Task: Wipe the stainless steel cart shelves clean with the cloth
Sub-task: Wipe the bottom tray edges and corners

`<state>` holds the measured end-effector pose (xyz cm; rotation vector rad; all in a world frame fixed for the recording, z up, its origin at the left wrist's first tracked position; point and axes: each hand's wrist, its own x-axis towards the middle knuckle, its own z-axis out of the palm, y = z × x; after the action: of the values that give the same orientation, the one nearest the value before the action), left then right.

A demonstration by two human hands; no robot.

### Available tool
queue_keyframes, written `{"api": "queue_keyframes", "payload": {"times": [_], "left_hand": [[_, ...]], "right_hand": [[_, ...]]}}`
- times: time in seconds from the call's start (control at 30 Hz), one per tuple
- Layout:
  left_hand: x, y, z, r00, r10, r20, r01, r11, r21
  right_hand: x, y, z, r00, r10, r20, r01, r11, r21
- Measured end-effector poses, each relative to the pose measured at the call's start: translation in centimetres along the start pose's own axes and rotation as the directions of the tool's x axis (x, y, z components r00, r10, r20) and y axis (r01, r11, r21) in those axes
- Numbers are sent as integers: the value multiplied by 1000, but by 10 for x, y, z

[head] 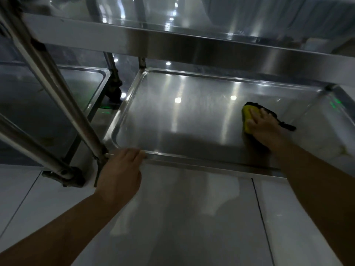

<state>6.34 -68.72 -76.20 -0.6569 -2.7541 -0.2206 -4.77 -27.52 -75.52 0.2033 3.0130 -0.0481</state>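
Note:
The cart's lower stainless steel shelf (192,116) is a shallow tray with a raised rim, seen from above. A yellow and black cloth (247,114) lies flat on its right side. My right hand (264,127) presses on the cloth with fingers spread flat. My left hand (121,169) grips the shelf's near rim at the left corner, fingers curled over the edge beside the cart leg (57,89). An upper shelf (172,39) spans above.
A second steel cart shelf (63,93) stands to the left, with a caster wheel (115,91) between the two. Slanted cart handle tubes (28,146) cross at the left. Glossy pale floor tiles (192,217) lie below me.

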Motion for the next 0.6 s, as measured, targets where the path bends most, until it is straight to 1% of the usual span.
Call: {"api": "queue_keyframes", "payload": {"times": [0.07, 0.13, 0.17, 0.23, 0.27, 0.33, 0.37, 0.43, 0.53, 0.6], "left_hand": [[11, 19, 11, 991, 130, 39, -129, 991, -13], [19, 39, 20, 978, 202, 59, -197, 978, -73], [21, 46, 22, 975, 211, 64, -205, 974, -91], [23, 55, 21, 978, 187, 94, -176, 977, -118], [24, 56, 22, 979, 175, 102, -161, 978, -130], [24, 58, 20, 981, 163, 109, -148, 980, -134], [23, 59, 20, 982, 156, 109, -142, 982, -127], [22, 61, 20, 985, 141, 96, -130, 985, -117], [21, 66, 20, 987, 139, 84, -131, 987, -96], [23, 67, 20, 988, 128, 92, -122, 990, -73]], "right_hand": [[-3, -3, 3, 993, 119, -28, -115, 988, 107], [-9, -25, 6, 995, 89, -49, -81, 985, 153], [-15, -44, 6, 998, 53, -37, -48, 991, 121], [-27, -77, 16, 992, -114, -44, 118, 989, 92], [-36, -94, 21, 974, -223, -49, 227, 969, 98], [-58, -125, 27, 900, -430, -71, 435, 894, 109], [-69, -135, 27, 879, -475, -46, 477, 871, 114], [-76, -135, 28, 879, -477, 8, 470, 869, 158], [-65, -104, 24, 884, -467, -8, 463, 875, 138], [-51, -68, 21, 927, -374, -30, 375, 919, 124]]}}
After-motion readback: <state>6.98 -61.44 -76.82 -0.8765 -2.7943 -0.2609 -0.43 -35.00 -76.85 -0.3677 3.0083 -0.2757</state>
